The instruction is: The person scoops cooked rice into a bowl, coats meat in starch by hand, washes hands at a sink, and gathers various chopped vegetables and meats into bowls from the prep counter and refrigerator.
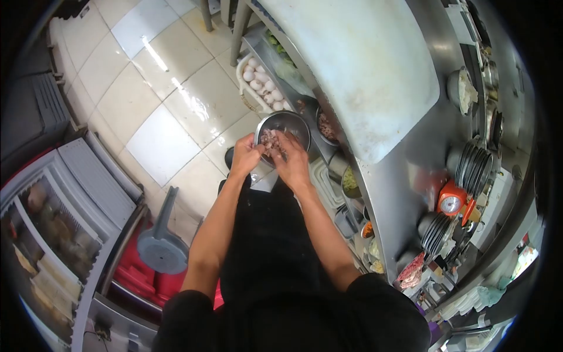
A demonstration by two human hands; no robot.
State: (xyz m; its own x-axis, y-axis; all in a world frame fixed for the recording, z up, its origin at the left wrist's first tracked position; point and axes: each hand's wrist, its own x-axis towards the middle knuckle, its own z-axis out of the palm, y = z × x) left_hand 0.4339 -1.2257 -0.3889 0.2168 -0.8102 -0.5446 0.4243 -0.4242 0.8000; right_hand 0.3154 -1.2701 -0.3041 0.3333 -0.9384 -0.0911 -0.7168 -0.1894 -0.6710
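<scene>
A metal bowl (300,126) with pinkish chopped meat (270,141) in it is in front of me, beside the counter's edge. My left hand (247,156) grips the bowl's near left rim, with its thumb turned inward beside the meat. Reaching over the near right rim, my right hand (291,159) has its fingers curled into the meat; the fingertips are partly hidden. A second container of similar chopped meat (326,126) stands on the shelf just right of the bowl.
A white basket of eggs (262,82) stands beyond the bowl. To the right runs a steel counter (404,193) with a white cutting board (363,70), stacked dark plates (472,166) and a red scale (450,202). A grey round stool-like object (163,251) is at left.
</scene>
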